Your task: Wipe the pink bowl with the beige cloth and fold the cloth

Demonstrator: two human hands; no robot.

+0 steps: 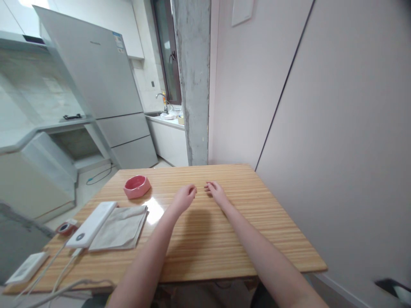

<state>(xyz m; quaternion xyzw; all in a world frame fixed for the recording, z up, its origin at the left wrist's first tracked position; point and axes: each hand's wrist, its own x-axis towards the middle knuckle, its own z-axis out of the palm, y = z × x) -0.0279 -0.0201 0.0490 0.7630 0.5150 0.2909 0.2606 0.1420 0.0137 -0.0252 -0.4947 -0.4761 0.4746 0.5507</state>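
Both arms reach out over the wooden table. My left hand is held above the tabletop with its fingers curled inward, and no object shows in it. A short gap to its right, my right hand has its fingers loosely bent and somewhat apart, holding nothing. To the left of my left hand sits a pink bowl with angular sides. Nearer to me lies a folded grey cloth, beside a long white device with a round dark spot and a cable plugged in.
A red and white roll-like item and a white box lie at the table's left edge, with white cables. A pale wall runs along the right. Beyond stand a concrete pillar, fridge and sink counter.
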